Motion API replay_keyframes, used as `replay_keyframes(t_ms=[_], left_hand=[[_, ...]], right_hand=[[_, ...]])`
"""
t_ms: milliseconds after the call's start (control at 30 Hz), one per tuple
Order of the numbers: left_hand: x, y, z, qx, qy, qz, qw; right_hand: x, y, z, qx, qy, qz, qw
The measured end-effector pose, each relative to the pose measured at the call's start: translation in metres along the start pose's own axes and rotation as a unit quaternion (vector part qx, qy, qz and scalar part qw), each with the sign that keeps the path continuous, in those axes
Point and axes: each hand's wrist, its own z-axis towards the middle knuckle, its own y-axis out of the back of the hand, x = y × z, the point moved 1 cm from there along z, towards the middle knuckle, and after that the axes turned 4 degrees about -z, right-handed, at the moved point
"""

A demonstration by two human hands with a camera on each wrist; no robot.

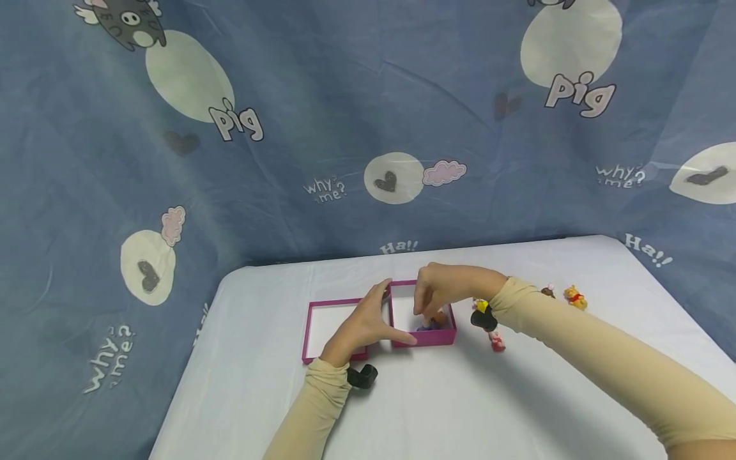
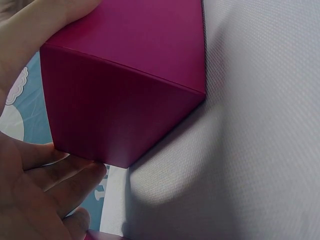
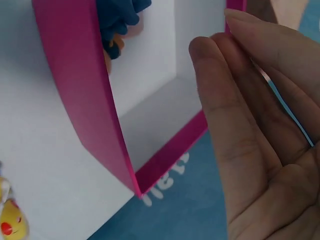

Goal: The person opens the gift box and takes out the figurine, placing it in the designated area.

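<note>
An open magenta box point(image 1: 427, 337) with a white inside stands on the white table point(image 1: 460, 409). My left hand point(image 1: 392, 315) grips its left wall, thumb along the front and fingers point(image 2: 55, 175) behind the corner of the box point(image 2: 130, 90). A small blue and orange toy figure point(image 1: 432, 322) lies inside. Over it hangs my right hand point(image 1: 424, 306), fingers pointing down. In the right wrist view those fingers point(image 3: 235, 100) are straight and hold nothing, beside the box wall point(image 3: 80, 90), and the toy figure point(image 3: 117, 20) rests in a box corner.
The box's magenta lid point(image 1: 322, 322) lies open side up just to the left. Small toy figures stand to the right: a pink one point(image 1: 497, 342), a yellow bear point(image 1: 575, 298), a brown one point(image 1: 548, 292). A blue printed cloth point(image 1: 345, 128) hangs behind the table.
</note>
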Motion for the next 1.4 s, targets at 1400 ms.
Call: replay_keyframes(t_ms=[1400], left_hand=[[-0.003,0.001,-0.002,0.002,0.007,0.009,0.9999]], right_hand=[[-0.01,-0.02,0.04,0.055,-0.111,-0.121,0.985]])
